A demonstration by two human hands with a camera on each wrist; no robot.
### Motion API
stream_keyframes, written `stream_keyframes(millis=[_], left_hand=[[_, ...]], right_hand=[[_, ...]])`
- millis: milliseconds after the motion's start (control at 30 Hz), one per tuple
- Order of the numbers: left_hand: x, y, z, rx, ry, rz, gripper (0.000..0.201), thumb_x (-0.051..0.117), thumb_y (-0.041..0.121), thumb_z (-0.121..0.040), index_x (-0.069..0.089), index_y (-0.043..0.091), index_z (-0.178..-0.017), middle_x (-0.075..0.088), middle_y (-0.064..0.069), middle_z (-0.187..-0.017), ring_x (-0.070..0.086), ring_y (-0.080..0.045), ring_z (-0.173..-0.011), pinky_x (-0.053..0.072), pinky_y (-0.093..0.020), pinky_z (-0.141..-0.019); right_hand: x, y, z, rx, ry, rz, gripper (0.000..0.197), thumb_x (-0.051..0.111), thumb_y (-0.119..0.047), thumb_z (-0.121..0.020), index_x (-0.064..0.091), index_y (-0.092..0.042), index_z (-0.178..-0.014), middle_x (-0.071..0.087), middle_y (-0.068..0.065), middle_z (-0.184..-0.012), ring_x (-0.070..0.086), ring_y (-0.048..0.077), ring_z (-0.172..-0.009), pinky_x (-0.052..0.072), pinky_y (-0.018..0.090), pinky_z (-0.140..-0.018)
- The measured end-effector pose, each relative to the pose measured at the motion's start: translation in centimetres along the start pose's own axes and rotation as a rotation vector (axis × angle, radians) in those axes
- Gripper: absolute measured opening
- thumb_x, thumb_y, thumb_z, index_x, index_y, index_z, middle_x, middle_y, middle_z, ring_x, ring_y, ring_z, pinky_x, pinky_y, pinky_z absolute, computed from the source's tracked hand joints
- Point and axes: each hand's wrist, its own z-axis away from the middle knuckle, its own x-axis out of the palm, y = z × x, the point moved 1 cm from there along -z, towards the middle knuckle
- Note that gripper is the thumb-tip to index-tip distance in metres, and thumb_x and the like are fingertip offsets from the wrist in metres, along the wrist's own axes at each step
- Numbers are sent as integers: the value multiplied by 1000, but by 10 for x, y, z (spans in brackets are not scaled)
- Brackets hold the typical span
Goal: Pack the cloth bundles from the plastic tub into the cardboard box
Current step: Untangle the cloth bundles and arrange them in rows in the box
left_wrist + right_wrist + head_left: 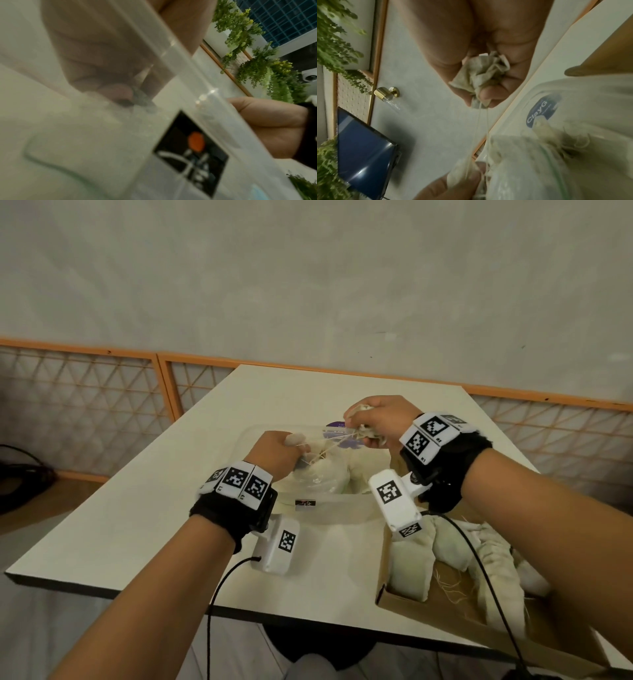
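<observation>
A clear plastic tub point(342, 503) sits mid-table with pale cloth bundles point(318, 479) inside. Above it, my left hand point(286, 448) grips a small cloth bundle point(296, 438). My right hand point(368, 421), a little higher and farther back, grips another crumpled cloth bundle point(368, 433). Thin strings point(329, 445) stretch taut between the two. In the right wrist view the fingers of the right hand point(488, 67) curl round the cloth bundle point(484, 71), and the strings point(479, 128) run down to the left hand point(453, 182). The cardboard box point(455, 607) at the front right holds several bundles point(411, 570).
The white table point(171, 508) has bare surface left of the tub. An orange-framed lattice fence point(85, 392) runs behind the table, below a plain wall. The box overhangs near the table's front edge. Black cables point(212, 604) hang from both wrist cameras.
</observation>
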Motion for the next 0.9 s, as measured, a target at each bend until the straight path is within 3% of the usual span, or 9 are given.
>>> stream_keyframes(millis=[100, 200, 333, 400, 467, 567, 667, 767, 900], left_hand=[[-8, -4, -6, -41, 52, -38, 15, 48, 2, -90, 63, 3, -93, 61, -10, -77, 60, -24, -74, 43, -21, -59], [-11, -3, -7, -47, 123, 31, 20, 61, 5, -84, 57, 7, -103, 64, -15, -101, 65, -32, -95, 52, -34, -76], [-4, 12, -1, 65, 135, 75, 43, 61, 13, -86, 47, 15, -126, 52, -6, -125, 60, -19, -89, 51, -36, -88], [4, 21, 6, 195, 262, -31, 43, 62, 19, -83, 49, 22, -124, 47, 0, -125, 52, -17, -104, 46, -39, -96], [17, 32, 19, 356, 356, -27, 32, 64, 20, -82, 55, 24, -112, 53, 4, -111, 51, -12, -100, 46, -25, -88], [44, 46, 37, 390, 104, 79, 10, 63, 16, -86, 61, 26, -84, 62, 7, -79, 56, -6, -68, 44, -18, -66], [64, 42, 37, 253, -99, 62, 11, 57, 14, -91, 65, 19, -90, 65, 3, -89, 60, -11, -84, 46, -21, -76], [66, 31, 29, 163, -58, 78, 22, 51, 9, -94, 64, 8, -112, 58, 0, -101, 56, -11, -95, 48, -33, -95], [68, 40, 35, 199, 119, 249, 14, 51, 5, -92, 62, 13, -95, 64, -4, -94, 63, -14, -80, 52, -28, -67]], right_hand=[[-15, 1, -2, 32, 99, -46, 14, 66, 2, -75, 65, -11, -71, 61, 7, -78, 57, 17, -67, 49, 23, -48], [-27, 2, 0, 31, 159, -111, 12, 65, 1, -78, 64, -10, -74, 60, 11, -76, 56, 18, -62, 45, 20, -44], [-36, -2, 12, -14, 109, -164, 12, 63, 0, -81, 63, -11, -77, 60, 7, -72, 57, 14, -62, 47, 19, -46], [-40, -6, 18, -51, 100, -193, 11, 63, 0, -81, 63, -11, -78, 61, 6, -71, 58, 13, -61, 47, 18, -48], [-45, -11, 24, -83, 94, -241, 11, 62, 1, -82, 63, -10, -81, 61, 6, -71, 58, 13, -60, 47, 18, -48], [-52, -20, 34, -120, 87, -289, 12, 59, 2, -83, 62, -10, -84, 60, 8, -74, 57, 14, -62, 48, 17, -48], [-65, -24, 47, -160, 92, -336, 13, 56, 2, -85, 61, -10, -86, 58, 7, -74, 56, 13, -62, 48, 15, -50], [-87, -22, 66, -179, 83, -398, 9, 56, -2, -87, 60, -10, -90, 59, 4, -71, 56, 11, -59, 49, 16, -53], [-106, -8, 94, -180, 82, -304, 11, 56, -1, -87, 61, -11, -87, 59, 4, -69, 58, 9, -58, 49, 16, -53]])
